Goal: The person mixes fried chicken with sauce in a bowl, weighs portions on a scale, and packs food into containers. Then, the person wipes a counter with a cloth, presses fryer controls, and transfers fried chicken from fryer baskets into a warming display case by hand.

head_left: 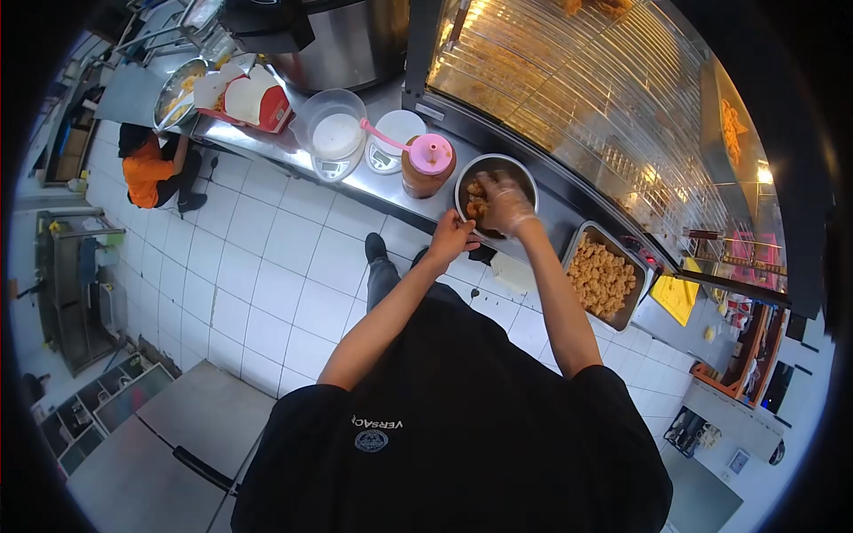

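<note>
Steel shines on the round bowl [499, 163] at the edge of the counter [378, 185], with brown food [478, 206] inside. At its seven o'clock, the left hand [454, 236] has thumb and fingers closed on the rim. The right hand [506, 200], in a clear glove [517, 216], reaches into the bowl, fingers blurred and partly spread; whether they grip anything I cannot tell. One pink-topped bottle [426, 180] stands at ten o'clock, a tray [640, 286] of fried pieces [600, 277] at four.

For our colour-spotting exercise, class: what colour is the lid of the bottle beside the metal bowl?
The lid is pink, seen best in the head view.
</note>
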A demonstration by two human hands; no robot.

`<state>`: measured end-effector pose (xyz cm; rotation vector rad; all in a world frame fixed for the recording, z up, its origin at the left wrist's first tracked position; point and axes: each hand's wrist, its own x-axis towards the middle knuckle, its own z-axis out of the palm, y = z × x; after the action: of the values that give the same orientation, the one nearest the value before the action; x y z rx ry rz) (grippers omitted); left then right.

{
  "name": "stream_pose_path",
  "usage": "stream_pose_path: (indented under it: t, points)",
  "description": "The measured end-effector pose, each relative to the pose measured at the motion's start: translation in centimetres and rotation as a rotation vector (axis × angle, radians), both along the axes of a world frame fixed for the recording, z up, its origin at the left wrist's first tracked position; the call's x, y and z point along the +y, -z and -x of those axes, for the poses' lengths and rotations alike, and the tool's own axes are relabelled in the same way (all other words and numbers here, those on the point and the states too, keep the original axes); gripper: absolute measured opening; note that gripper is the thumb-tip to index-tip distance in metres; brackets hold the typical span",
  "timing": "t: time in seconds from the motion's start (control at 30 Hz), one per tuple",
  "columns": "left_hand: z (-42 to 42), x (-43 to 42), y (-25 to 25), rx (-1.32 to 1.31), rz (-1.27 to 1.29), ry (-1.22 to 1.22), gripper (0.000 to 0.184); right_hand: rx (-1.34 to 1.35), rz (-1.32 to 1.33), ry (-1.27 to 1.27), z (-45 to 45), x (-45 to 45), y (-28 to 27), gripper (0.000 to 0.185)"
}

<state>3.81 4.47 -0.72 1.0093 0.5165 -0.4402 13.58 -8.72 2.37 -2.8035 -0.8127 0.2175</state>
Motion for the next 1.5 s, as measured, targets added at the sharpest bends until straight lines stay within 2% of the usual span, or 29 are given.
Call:
stream_pose_path:
  t: [0.03, 0.13, 0.23, 0.33, 0.43, 0.53, 0.63, 0.73, 0.83, 0.93, 1.03, 1.13, 1.17, 1.27, 1.37, 1.5]
  points:
    - [0.1, -0.1, 0.1, -0.003, 0.002, -0.004, 0.02, -0.057, 0.068, 0.019, 0.7, 0.8, -0.6, 0.048]
    - [0.0, -0.1, 0.1, -0.019, -0.014, -0.025, 0.018, 0.356, 0.059, 0.208, -1.6, 1.3, -0.6, 0.057]
    - [-0.1, -0.3, -0.1, -0.017, -0.02, -0.039, 0.016, 0.454, -0.031, 0.195, -4.1, -0.6, 0.9, 0.058]
    - [0.0, 0.2, -0.3, 0.015, 0.003, -0.035, 0.018, 0.009, -0.116, 0.017, -1.8, -1.3, 0.5, 0.049]
    - [0.2, -0.1, 0.2, 0.012, -0.014, -0.024, 0.018, 0.021, 0.14, 0.063, 1.0, 0.3, 0.2, 0.054]
    - [0.3, -0.3, 0.1, 0.004, -0.027, -0.02, 0.016, 0.353, 0.115, 0.275, -1.8, 0.2, 2.9, 0.056]
    - [0.0, -0.2, 0.1, -0.017, -0.021, -0.043, 0.014, 0.386, -0.032, 0.203, -2.3, -0.4, -0.8, 0.055]
    - [0.1, 0.0, 0.4, -0.026, 0.001, -0.048, 0.013, -0.033, -0.029, 0.128, 0.1, -0.3, -0.9, 0.049]
    - [0.1, -0.2, 0.7, -0.034, -0.008, -0.037, 0.013, 0.081, 0.094, -0.005, 1.0, 1.7, -0.9, 0.051]
    - [0.1, -0.2, 0.6, -0.018, -0.036, -0.033, 0.014, 0.314, -0.007, 0.09, -1.1, 1.0, 0.3, 0.051]
    - [0.1, -0.2, 0.2, -0.016, -0.019, -0.039, 0.014, 0.385, -0.245, 0.131, -2.6, -0.7, -0.1, 0.054]
    - [0.2, 0.1, 0.4, -0.014, -0.016, -0.049, 0.014, 0.027, -0.119, -0.113, -0.4, -1.3, -1.8, 0.056]
    - [0.0, 0.2, 0.7, -0.019, -0.023, -0.043, 0.014, -0.061, 0.037, -0.132, 0.4, -1.5, -0.5, 0.06]
    - [0.1, 0.1, 0.3, -0.022, -0.03, -0.026, 0.014, 0.218, 0.041, 0.2, 1.7, 0.4, -2.2, 0.065]
    - [0.0, -0.1, 0.1, -0.026, -0.032, -0.024, 0.013, 0.252, -0.116, 0.267, -0.6, -0.7, 1.0, 0.057]
    - [-0.1, 0.3, 0.1, -0.026, -0.014, -0.023, 0.013, 0.264, -0.133, 0.132, -1.6, -2.4, -0.2, 0.053]
